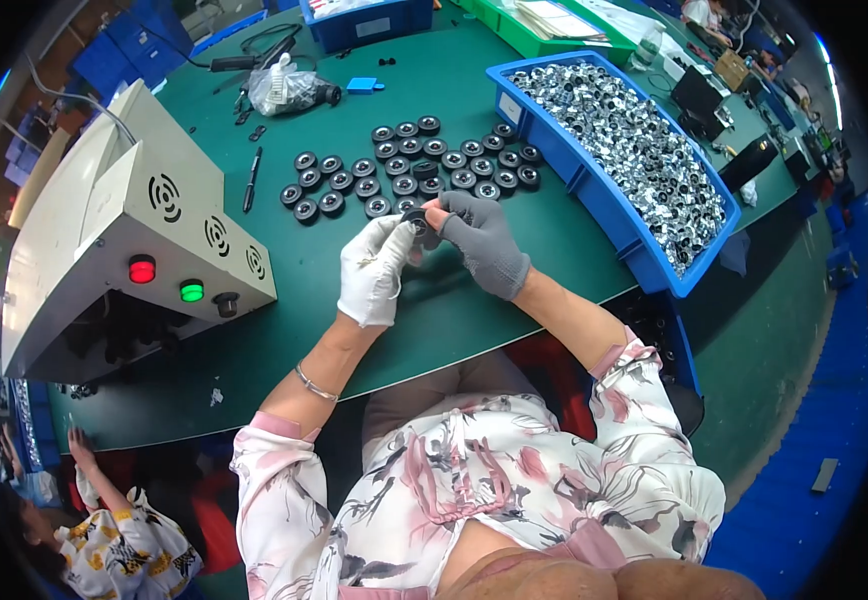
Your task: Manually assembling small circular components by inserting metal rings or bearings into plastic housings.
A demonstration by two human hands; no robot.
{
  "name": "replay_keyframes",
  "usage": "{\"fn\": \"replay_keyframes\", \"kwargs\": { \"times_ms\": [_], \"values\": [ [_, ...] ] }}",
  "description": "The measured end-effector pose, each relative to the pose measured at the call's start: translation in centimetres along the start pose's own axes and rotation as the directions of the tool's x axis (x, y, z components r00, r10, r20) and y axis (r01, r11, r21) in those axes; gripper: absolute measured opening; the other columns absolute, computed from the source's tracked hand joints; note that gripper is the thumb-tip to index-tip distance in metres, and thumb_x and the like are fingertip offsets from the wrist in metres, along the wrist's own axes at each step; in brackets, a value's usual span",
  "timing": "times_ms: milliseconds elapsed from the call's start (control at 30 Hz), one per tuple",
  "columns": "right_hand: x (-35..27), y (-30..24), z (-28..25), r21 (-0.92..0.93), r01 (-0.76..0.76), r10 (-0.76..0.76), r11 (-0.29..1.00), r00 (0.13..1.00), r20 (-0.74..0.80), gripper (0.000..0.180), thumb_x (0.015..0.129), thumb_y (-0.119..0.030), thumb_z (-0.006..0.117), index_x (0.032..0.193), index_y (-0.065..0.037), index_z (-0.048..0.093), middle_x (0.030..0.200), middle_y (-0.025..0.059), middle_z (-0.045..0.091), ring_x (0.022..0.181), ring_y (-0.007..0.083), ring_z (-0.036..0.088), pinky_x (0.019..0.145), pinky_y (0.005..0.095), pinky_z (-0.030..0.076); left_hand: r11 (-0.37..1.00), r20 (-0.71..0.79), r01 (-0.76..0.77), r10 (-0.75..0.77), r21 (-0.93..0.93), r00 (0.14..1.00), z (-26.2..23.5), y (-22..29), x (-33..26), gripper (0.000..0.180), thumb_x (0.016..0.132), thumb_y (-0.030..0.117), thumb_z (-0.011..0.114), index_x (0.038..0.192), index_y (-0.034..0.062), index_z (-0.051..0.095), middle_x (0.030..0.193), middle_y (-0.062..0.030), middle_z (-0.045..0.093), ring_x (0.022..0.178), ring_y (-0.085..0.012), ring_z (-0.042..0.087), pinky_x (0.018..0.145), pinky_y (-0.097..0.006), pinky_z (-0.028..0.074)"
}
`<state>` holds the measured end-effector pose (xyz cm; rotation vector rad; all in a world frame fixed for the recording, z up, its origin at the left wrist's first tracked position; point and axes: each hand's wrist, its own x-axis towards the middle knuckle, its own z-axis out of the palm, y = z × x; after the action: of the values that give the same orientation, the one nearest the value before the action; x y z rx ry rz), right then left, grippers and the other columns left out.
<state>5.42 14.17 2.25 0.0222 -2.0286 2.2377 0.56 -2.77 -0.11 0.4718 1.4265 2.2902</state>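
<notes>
Between my hands, over the near side of the green table [304, 285], is a small black wheel-like round part [417, 218]. My left hand [372, 270], in a white glove, pinches it from the left with closed fingers. From the right, my right hand [484, 240] grips the same part with bare fingertips that stick out of a grey glove. The fingers cover much of it. Just beyond my hands, several similar black round parts [367, 187] with light centres lie in loose rows on the table.
A blue bin [609, 225] of small shiny metal parts stands at right. A cream machine [184, 215] with red and green buttons is at left. Beyond lie a pen [253, 180], a plastic bag [289, 90] and a green tray [514, 38]. Another person [119, 535] sits lower left.
</notes>
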Motion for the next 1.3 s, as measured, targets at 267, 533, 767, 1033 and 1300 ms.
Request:
{"fn": "replay_keyframes", "kwargs": {
  "times_ms": [267, 533, 767, 1033, 1300],
  "values": [
    [-8.8, -5.7, -3.9, -0.419, 0.12, -0.113, 0.9, 0.993, 0.042, 0.018, 0.096, -0.014, 0.063, 0.103, 0.001, 0.069, 0.086, 0.0052, 0.068, 0.079, 0.0128, 0.064, 0.073, 0.0282, 0.05, 0.992, 0.042, 0.059, -0.055, -0.113, 0.998, -1.6, 1.1, -0.3, 0.048, 0.1, 0.044, 0.062, 0.11, -0.003, 0.068, 0.101, -0.0105, 0.067, 0.079, -0.0154, 0.061, 0.075, -0.032, 0.051],
    [-24.6, -5.1, -14.0, -0.949, -0.278, -0.023, 0.15, 0.958, -0.284, 0.017, 0.094, -0.015, 0.064, 0.101, 0.0, 0.068, 0.092, 0.016, 0.066, 0.088, 0.0375, 0.065, 0.078, 0.044, 0.052, 0.985, -0.042, 0.113, -0.119, -0.129, 0.992, -1.6, 0.1, 0.6, 0.03, 0.104, 0.024, 0.059, 0.115, -0.0025, 0.067, 0.105, -0.0084, 0.067, 0.093, -0.0155, 0.062, 0.077, -0.031, 0.051],
    [-17.9, -8.0, -8.1, -0.932, -0.02, -0.221, 0.361, 0.97, -0.106, 0.02, 0.092, -0.006, 0.065, 0.111, 0.0, 0.068, 0.1, 0.0175, 0.068, 0.093, 0.035, 0.068, 0.08, 0.038, 0.053, 0.985, -0.038, 0.13, -0.136, -0.117, 0.99, -1.3, -0.4, 0.0, 0.023, 0.102, 0.021, 0.062, 0.112, 0.0003, 0.068, 0.097, -0.0075, 0.068, 0.077, -0.0133, 0.062, 0.07, -0.028, 0.052],
    [12.0, -1.4, -6.7, -0.938, 0.189, -0.359, 0.29, 0.93, 0.076, 0.027, 0.094, -0.014, 0.058, 0.117, -0.01, 0.07, 0.108, 0.0207, 0.069, 0.101, 0.0397, 0.065, 0.09, 0.0445, 0.052, 0.979, 0.033, 0.165, -0.162, -0.119, 0.986, -0.9, 0.2, -0.5, 0.026, 0.102, 0.025, 0.063, 0.11, 0.0002, 0.069, 0.094, -0.0081, 0.069, 0.075, -0.0136, 0.063, 0.069, -0.027, 0.051],
    [21.4, 1.0, -7.2, -0.982, 0.081, 0.14, 0.173, 0.984, 0.106, 0.042, 0.081, -0.022, 0.074, 0.122, -0.011, 0.071, 0.115, 0.0193, 0.071, 0.107, 0.0345, 0.068, 0.094, 0.04, 0.053, 0.984, 0.043, 0.159, -0.156, -0.078, 0.987, -0.6, -0.2, -0.3, 0.022, 0.101, 0.02, 0.064, 0.109, 0.0004, 0.071, 0.094, -0.0067, 0.069, 0.076, -0.0115, 0.063, 0.069, -0.025, 0.051]
  ]
}}
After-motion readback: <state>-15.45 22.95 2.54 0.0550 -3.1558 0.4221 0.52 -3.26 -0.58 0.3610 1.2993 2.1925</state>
